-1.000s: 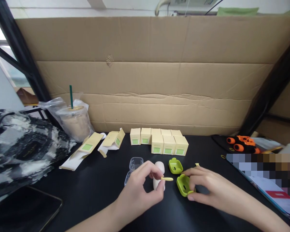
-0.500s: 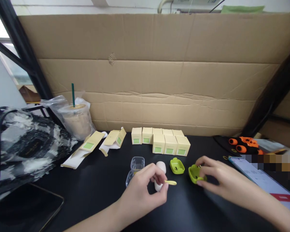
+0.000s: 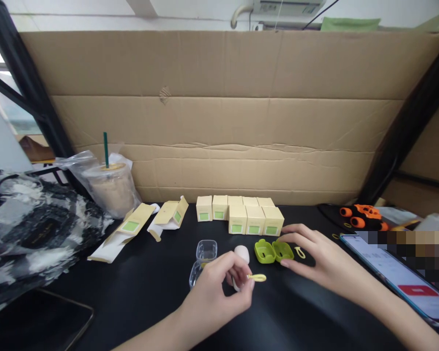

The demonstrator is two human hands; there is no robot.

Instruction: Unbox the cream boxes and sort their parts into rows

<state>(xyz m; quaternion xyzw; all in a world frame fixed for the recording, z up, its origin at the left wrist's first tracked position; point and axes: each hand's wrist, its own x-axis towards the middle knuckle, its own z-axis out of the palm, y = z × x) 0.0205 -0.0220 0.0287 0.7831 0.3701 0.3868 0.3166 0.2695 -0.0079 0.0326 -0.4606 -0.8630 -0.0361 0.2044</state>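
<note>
My left hand [image 3: 214,292] pinches a small yellow loop strap [image 3: 258,278] between thumb and forefinger, next to a pale pink rounded piece [image 3: 241,256] standing on the black table [image 3: 149,287]. My right hand [image 3: 314,256] rests with fingers spread around the right one of two lime-green shell halves [image 3: 283,250], which lies beside the other half [image 3: 264,251]. Another yellow loop [image 3: 299,252] lies by my right fingers. A clear plastic case [image 3: 205,256] sits left of the pink piece.
Several small cream boxes [image 3: 241,214] with green labels stand in rows behind. Two opened boxes [image 3: 149,219] lie left of them. An iced drink in a bag [image 3: 111,187], a patterned bag [image 3: 32,229], a phone [image 3: 398,278] and orange-black tools [image 3: 362,217] ring the table. A cardboard wall [image 3: 234,117] backs it.
My right hand carried the green shell half from the front of the table back and set it down beside the other half. My left hand kept its hold on the yellow strap.
</note>
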